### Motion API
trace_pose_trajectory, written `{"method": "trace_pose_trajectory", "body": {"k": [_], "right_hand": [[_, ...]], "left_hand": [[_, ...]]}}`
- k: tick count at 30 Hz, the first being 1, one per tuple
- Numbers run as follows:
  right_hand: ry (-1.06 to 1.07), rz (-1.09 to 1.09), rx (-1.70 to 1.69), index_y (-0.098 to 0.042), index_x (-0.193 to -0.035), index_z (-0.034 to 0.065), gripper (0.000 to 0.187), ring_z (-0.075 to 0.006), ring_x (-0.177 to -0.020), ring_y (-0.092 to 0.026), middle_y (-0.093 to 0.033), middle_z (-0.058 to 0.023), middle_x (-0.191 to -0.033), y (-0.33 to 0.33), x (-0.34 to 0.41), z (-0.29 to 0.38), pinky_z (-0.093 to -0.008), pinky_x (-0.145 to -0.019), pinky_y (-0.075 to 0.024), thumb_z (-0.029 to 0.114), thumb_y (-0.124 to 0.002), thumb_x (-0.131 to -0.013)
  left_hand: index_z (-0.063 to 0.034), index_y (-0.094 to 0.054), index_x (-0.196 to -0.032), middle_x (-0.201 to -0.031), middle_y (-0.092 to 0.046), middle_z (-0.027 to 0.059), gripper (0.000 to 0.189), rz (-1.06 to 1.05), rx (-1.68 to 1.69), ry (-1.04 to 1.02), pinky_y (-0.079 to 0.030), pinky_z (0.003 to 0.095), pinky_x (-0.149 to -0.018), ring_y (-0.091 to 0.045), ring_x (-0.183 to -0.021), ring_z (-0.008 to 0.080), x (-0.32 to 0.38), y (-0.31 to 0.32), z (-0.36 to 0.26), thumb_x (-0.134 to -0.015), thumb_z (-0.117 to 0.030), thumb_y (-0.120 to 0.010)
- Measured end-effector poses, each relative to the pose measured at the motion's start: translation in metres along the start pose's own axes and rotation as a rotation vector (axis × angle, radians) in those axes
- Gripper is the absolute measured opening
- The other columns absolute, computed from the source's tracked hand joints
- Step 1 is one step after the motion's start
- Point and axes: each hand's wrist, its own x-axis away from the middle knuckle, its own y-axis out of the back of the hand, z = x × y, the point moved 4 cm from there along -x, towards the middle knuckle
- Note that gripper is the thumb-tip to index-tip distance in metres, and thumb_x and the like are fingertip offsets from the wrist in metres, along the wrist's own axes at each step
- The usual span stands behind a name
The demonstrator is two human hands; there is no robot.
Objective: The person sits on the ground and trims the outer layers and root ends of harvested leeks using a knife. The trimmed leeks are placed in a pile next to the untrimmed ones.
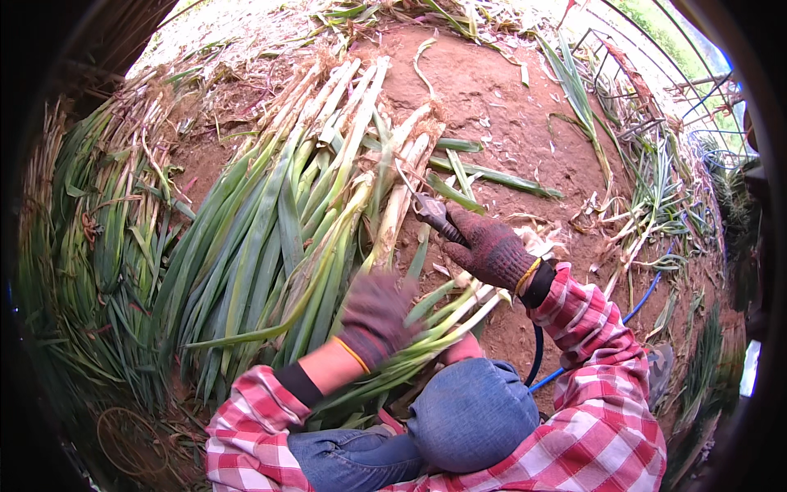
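Note:
My right hand, in a dark knit glove, is closed around the handle of a hand tool, whose thin metal tip points up and left over the pale stalks. A dark blue hose runs from below that wrist. My left hand, gloved and blurred by motion, is over the green leaves of long leek-like plants; whether it grips any of them is unclear. Under the tool tip lie thick unpeeled stalks with roots. A large heap of the plants spreads to the left. Trimmed white stalks lie between my hands, near my knee.
Bundles of similar plants stretch along the far left. Cut leaf pieces litter the reddish soil ahead. At right lie more loose plants and a blue hose, beside a metal frame. A coiled ring rests at lower left.

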Motion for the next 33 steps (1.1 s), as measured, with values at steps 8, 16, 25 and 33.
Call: {"method": "trace_pose_trajectory", "body": {"k": [8,16,25,33], "right_hand": [[0.171,0.097,0.008,-0.045,-0.139,0.0039,0.061,-0.0429,-0.096,-0.068,-0.068,-0.0222,-0.105,-0.014,0.028,0.031,-0.0521,-0.08,-0.0547,0.034,-0.067,-0.091],[0.15,0.129,-0.065,-0.048,-0.12,0.0058,0.046,-0.044,-0.091,-0.069,-0.069,-0.023,-0.099,-0.026,0.02,0.044,-0.0547,-0.076,-0.0547,0.036,-0.066,-0.092],[-0.172,0.066,-0.007,-0.057,-0.13,-0.0039,0.054,-0.0396,-0.108,-0.069,-0.07,-0.0283,-0.115,0.007,-0.084,0.0,-0.0462,-0.094,-0.0543,0.032,-0.059,-0.09],[-0.352,0.016,0.094,-0.07,-0.117,-0.0002,0.053,-0.0375,-0.104,-0.072,-0.072,-0.0243,-0.112,0.007,-0.157,-0.042,-0.0465,-0.09,-0.057,0.047,-0.062,-0.094]], "left_hand": [[-0.0008,-0.037,-0.149,-0.132,-0.054,0.0289,0.091,-0.009,0.058,0.569,-0.05,0.0488,-0.101,-0.059,-0.121,0.042,-0.029,-0.018,0.137,-0.08,-0.043,-0.078],[-0.0023,-0.042,-0.144,-0.128,-0.055,0.03,0.085,-0.002,0.085,0.549,-0.05,0.0494,-0.102,-0.06,-0.12,0.0448,-0.027,-0.017,0.136,-0.078,-0.041,-0.08],[-0.0047,-0.041,-0.144,-0.129,-0.055,0.0286,0.083,0.024,0.084,0.578,-0.052,0.0516,-0.099,-0.061,-0.118,0.0458,-0.03,-0.018,0.134,-0.08,-0.04,-0.079],[-0.0049,-0.039,-0.147,-0.128,-0.053,0.0289,0.084,0.028,0.112,0.564,-0.052,0.0523,-0.099,-0.061,-0.117,0.0468,-0.03,-0.016,0.13,-0.08,-0.038,-0.078]]}}
